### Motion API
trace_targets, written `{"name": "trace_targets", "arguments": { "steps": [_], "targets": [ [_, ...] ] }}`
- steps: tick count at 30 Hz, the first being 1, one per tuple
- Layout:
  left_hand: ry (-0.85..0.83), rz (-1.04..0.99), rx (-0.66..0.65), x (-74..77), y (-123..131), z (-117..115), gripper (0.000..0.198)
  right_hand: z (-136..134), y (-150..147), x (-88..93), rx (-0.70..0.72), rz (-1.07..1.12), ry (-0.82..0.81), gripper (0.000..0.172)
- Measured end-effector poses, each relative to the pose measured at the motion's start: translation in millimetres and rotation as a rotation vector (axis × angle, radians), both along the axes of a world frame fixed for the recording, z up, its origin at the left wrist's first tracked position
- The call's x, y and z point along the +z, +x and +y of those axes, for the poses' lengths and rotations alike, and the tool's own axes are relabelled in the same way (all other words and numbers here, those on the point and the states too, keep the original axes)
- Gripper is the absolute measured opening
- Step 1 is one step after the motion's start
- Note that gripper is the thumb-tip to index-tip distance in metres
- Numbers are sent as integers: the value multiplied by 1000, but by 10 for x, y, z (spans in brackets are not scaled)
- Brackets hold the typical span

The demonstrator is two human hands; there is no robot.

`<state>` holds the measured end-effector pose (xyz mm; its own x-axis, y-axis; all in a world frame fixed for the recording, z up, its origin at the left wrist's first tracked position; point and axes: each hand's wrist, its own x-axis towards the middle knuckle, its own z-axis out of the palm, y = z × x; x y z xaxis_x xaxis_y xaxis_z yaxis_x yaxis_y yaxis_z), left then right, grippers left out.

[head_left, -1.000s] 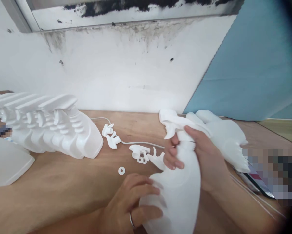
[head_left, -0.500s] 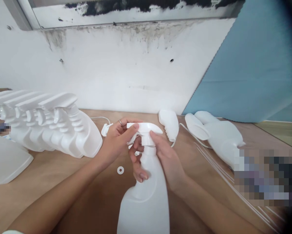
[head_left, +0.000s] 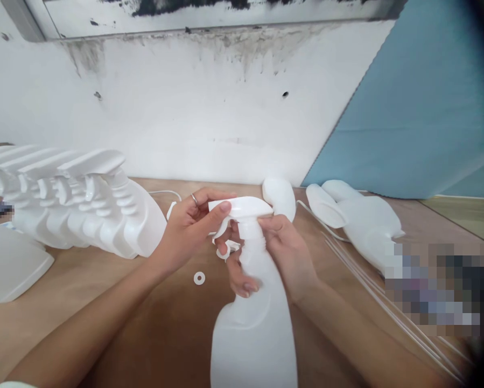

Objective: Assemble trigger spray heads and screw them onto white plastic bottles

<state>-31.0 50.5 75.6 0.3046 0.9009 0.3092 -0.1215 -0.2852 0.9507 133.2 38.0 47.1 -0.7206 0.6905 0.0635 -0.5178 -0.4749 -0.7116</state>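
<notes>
A white spray bottle [head_left: 253, 328] stands in front of me, its neck leaning slightly left. The white trigger sprayer [head_left: 244, 207] sits on top of the neck, nozzle pointing left. Closed round the nozzle end of the sprayer is my left hand [head_left: 189, 223], thumb on its near side. My right hand [head_left: 290, 250] wraps the bottle's neck just below, its thumb at the collar and its fingers coming round on the left. Part of the trigger is hidden by fingers. Behind them lie small white plastic parts [head_left: 230, 248]. A flat white washer [head_left: 199, 278] rests on the table, touched by neither hand.
Several white spray bottles [head_left: 139, 215] with sprayers stand in a row at left. Another white bottle [head_left: 371, 221] lies at right beside thin white tubes [head_left: 358, 275]. Behind the sprayer is a white sprayer shell [head_left: 280, 196]. A stained white wall [head_left: 185, 118] rises behind the table.
The bottle's body has swung a little to the right, and my right hand has shifted right with it. My left hand keeps its hold on the sprayer.
</notes>
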Motion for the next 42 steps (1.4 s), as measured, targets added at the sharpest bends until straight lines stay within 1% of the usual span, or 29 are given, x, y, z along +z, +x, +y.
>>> {"name": "trace_targets", "arguments": {
  "steps": [2,7,9,12,14,17,21,27,31,34,37,40,42],
  "targets": [
    [-4,-3,-1,-10,-12,9,17,21,30,1,52,-29,9,38],
    [10,15,-4,4,-73,56,17,-6,-4,-18,100,-84,-14,33],
    [44,18,-2,12,-90,70,16,-23,-29,-10,73,-81,-11,32],
    [102,12,3,19,-95,76,14,-44,-53,14,-9,-39,3,33],
    [124,9,0,19,-92,75,14,-57,-59,17,-12,-19,0,34],
    [97,25,-41,18,-99,78,15,-75,-60,-16,43,-22,-23,33],
    [68,29,-92,24,-124,86,15,-80,-61,-67,109,14,-30,40],
    [46,63,-150,41,-131,61,15,-53,-77,-127,66,62,-7,43],
    [30,43,-203,43,-142,61,13,-39,-98,-177,92,82,-10,44],
    [32,33,-220,44,-161,68,12,-41,-113,-188,100,83,-20,37],
    [41,65,-210,55,-177,66,11,-49,-117,-179,62,73,4,29],
    [37,85,-206,73,-186,56,10,-57,-116,-160,54,61,22,29],
    [33,89,-200,83,-187,49,10,-63,-117,-144,56,46,34,24]
  ]
}}
